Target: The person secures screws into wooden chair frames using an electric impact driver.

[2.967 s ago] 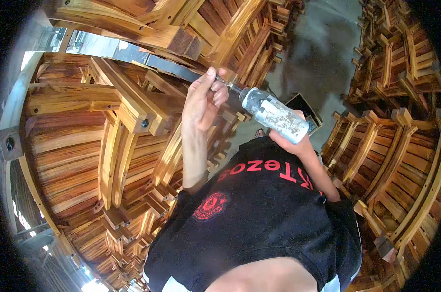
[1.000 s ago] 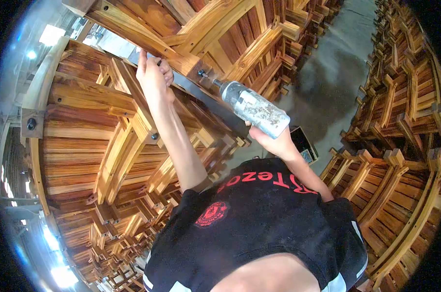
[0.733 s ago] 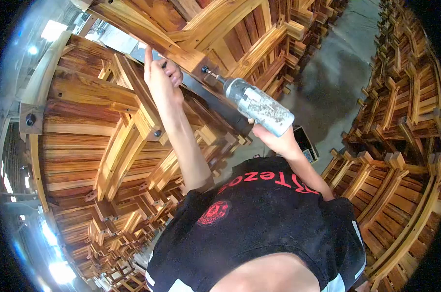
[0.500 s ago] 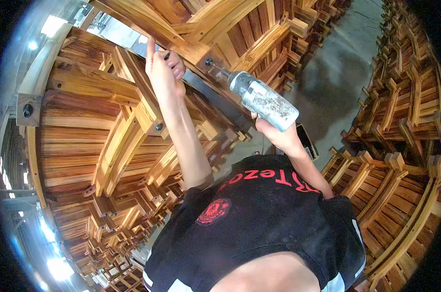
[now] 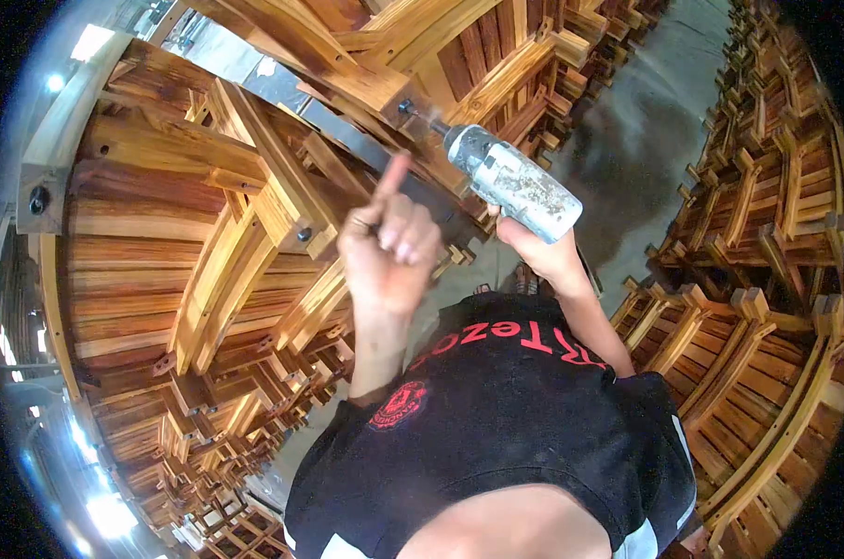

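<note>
My right hand (image 5: 541,250) grips a power driver (image 5: 520,184) with a scuffed, grey-white cylindrical body. The driver's dark nose points up and left at a black bolt head (image 5: 405,107) in the end of a wooden beam (image 5: 371,84). Whether the tip touches the bolt cannot be made out. My left hand (image 5: 389,244) is lower and to the left, in front of my chest, slightly blurred. Its index finger sticks out, while the other fingers are curled to the palm. What they hold, if anything, is hidden.
To the left stands a slatted wooden panel (image 5: 152,270) with curved braces and another bolted block (image 5: 296,228). Stacked wooden frames (image 5: 720,373) line the right side. Grey floor (image 5: 627,140) runs between the rows. A bright ceiling light (image 5: 110,514) shows at lower left.
My left hand has pulled back from the beam's far side towards my chest. A small dark thing earlier at its fingers no longer shows. The driver has stayed nearly in place at the bolt.
</note>
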A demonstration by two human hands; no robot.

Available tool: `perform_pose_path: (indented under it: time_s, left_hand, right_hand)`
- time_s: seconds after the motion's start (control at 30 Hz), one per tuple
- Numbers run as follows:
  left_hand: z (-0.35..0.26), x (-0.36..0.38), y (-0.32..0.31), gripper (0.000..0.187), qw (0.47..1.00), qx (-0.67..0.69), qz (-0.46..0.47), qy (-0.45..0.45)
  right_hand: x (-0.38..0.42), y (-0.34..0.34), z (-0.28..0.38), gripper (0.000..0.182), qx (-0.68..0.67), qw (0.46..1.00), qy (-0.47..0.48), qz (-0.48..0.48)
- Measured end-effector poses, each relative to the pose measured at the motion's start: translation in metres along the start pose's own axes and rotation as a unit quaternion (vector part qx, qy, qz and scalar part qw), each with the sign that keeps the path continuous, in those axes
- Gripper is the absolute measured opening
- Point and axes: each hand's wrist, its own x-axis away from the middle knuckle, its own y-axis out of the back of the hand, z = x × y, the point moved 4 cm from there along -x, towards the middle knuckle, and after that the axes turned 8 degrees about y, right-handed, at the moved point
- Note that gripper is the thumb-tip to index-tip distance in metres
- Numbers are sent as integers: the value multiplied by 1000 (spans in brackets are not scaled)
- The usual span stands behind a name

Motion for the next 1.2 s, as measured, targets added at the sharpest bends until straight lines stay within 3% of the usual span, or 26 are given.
perform_pose_path:
  time_s: [0.1, 0.17, 0.2, 0.3, 0.4, 0.5, 0.53, 0.67, 0.77, 0.8, 0.9, 1.03, 1.2]
  left_hand:
    - [23, 3, 27, 50, 995, 25, -17, 91]
    - [30, 0, 42, 53, 990, -2, -91, 112]
    - [29, -1, 51, 53, 991, -21, -66, 113]
    - [22, -8, 61, 53, 988, -61, -116, 82]
    - [15, -16, 69, 43, 988, -122, -77, 51]
    - [18, -22, 68, 38, 982, -152, -102, 45]
    - [18, -24, 70, 37, 981, -156, -108, 44]
    - [18, -33, 91, 30, 971, -170, -161, 48]
    - [12, -48, 121, 26, 978, -170, -96, 69]
    - [11, -50, 128, 26, 974, -185, -116, 56]
    - [18, -57, 137, 27, 982, -58, -166, 67]
    - [22, -56, 124, 29, 971, -74, -217, 73]
    - [20, -50, 97, 27, 953, -197, -226, 36]
  right_hand:
    - [2, -1, -6, 34, -34, 998, -35, -26]
    - [5, -1, -9, 34, -65, 995, -66, -43]
    - [5, 0, -10, 32, -78, 993, -77, -50]
    - [14, 3, -15, 31, -102, 987, -105, -59]
    - [24, 8, -8, 31, -102, 983, -137, -63]
    - [45, 17, -3, 37, -50, 995, -66, -46]
    - [52, 20, -4, 36, -61, 990, -123, -42]
    - [70, 27, -9, 32, 39, 996, -77, 26]
    - [80, 28, -10, 30, 74, 996, -28, 35]
    - [83, 28, -8, 30, 122, 992, -17, 27]
    - [78, 26, 3, 30, 133, 990, 27, 25]
    - [87, 25, -4, 29, 82, 996, -33, -11]
    - [88, 23, -7, 28, 108, 994, -14, -2]
